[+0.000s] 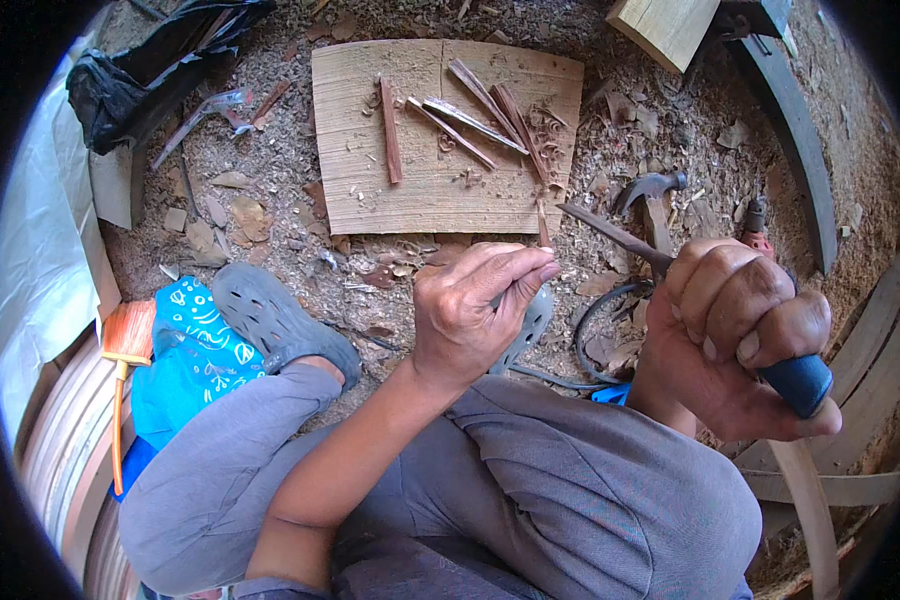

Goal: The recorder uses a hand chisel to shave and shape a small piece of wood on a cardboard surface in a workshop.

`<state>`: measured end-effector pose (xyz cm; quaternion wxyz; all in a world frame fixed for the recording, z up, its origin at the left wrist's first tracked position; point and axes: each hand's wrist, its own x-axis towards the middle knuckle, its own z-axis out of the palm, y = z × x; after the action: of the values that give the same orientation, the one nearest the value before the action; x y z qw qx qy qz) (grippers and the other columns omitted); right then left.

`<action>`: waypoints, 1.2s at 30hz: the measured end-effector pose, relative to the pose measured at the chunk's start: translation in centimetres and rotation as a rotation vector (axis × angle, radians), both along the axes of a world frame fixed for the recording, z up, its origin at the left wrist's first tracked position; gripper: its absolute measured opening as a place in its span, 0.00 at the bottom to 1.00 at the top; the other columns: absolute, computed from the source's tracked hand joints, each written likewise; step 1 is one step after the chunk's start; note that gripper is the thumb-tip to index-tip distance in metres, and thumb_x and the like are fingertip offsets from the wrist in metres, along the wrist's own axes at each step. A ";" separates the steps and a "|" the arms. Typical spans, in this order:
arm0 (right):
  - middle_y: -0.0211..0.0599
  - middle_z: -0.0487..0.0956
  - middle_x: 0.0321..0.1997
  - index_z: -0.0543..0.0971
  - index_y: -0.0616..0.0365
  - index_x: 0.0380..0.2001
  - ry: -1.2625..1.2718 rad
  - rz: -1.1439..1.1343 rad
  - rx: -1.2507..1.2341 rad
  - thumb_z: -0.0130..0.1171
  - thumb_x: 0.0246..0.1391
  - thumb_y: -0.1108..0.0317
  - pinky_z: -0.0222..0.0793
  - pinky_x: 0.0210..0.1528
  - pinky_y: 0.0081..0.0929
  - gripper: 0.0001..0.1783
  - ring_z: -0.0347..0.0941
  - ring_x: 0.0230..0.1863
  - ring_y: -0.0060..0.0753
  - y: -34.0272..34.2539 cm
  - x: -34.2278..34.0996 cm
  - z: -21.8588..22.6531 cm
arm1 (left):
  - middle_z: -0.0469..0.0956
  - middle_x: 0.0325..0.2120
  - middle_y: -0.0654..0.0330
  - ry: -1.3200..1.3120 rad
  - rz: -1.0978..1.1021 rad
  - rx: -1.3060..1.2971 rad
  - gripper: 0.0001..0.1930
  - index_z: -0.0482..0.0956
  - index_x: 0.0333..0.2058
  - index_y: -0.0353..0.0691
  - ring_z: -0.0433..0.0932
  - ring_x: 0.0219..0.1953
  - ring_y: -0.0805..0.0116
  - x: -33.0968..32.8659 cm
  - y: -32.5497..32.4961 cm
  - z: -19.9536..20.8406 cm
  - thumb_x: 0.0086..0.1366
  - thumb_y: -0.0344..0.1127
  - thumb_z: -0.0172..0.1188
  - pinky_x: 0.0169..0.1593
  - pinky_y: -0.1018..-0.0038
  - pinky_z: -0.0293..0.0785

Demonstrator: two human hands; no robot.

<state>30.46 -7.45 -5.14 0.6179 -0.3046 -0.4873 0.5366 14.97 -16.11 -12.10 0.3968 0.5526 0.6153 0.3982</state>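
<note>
My left hand [475,310] pinches a thin wooden stick [543,228] between fingertips and holds it upright. In my right hand [745,335] is a knife with a blue handle [798,382]; its dark blade [610,233] points left toward the stick's tip. Both hands hover over my knees in grey trousers [530,490]. Beyond them a flat wooden board [410,195] lies on the ground with several split wood slivers [470,120] on it.
Wood chips and shavings cover the dirt floor. A claw hammer [653,195] lies right of the board. My grey clog [280,322] rests on blue cloth [195,360]. An orange brush [125,350] sits at left, a black bag [145,70] at top left, curved wood pieces [830,480] at right.
</note>
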 end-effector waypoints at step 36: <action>0.20 0.64 0.14 0.70 0.46 0.28 0.035 0.066 -0.060 0.52 0.64 0.29 0.52 0.15 0.23 0.30 0.56 0.12 0.18 0.6 -1.1 2.8 | 0.86 0.27 0.57 -0.058 0.051 -0.033 0.06 0.87 0.32 0.37 0.86 0.28 0.65 1.2 0.2 0.7 0.58 0.29 0.75 0.34 0.71 0.79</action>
<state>29.41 -6.89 -2.38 0.5990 -0.2973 -0.4698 0.5764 16.13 -15.90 -11.37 0.4134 0.5184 0.6236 0.4140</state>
